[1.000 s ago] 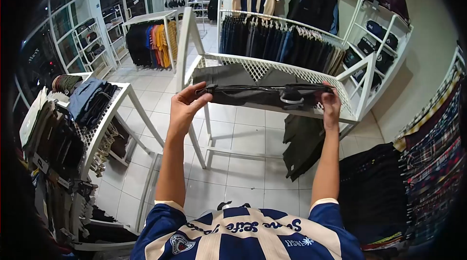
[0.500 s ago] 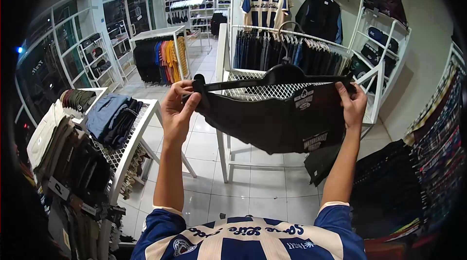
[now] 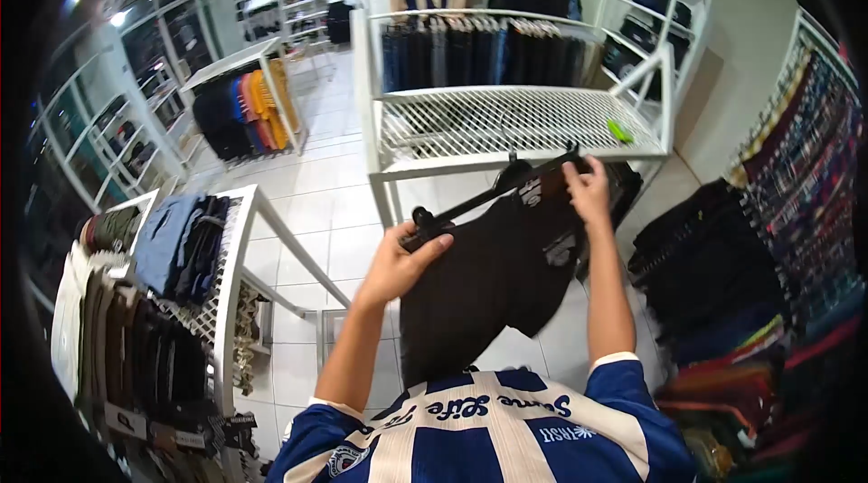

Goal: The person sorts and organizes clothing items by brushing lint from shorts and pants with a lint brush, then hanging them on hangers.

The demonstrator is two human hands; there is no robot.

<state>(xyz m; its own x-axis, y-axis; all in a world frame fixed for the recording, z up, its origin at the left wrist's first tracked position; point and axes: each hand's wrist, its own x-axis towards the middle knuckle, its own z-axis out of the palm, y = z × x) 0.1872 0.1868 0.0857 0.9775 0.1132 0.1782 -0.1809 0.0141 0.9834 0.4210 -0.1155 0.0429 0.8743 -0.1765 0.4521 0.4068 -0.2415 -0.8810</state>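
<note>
Black trousers (image 3: 479, 275) hang down from a black clip hanger (image 3: 488, 198) in front of my chest, with pale print near their right side. My left hand (image 3: 402, 261) pinches the hanger's left clip, thumb on top. At the right end, my right hand (image 3: 588, 189) is closed on the hanger beside its other clip. The hanger slants, its right end farther from me than its left. Further dark cloth shows behind the right forearm.
A white mesh table (image 3: 506, 121) stands ahead, a green object (image 3: 619, 131) on it. Folded trousers fill a rack (image 3: 231, 279) at the left. Dark clothes (image 3: 714, 257) and patterned shirts (image 3: 805, 166) hang at the right. A coloured-shirt rack (image 3: 244, 112) stands farther back.
Both hands have lowered with the hanger, which has tilted. The trousers now hang down in longer folds. The view has shifted, showing more of the mesh table's top and the green object.
</note>
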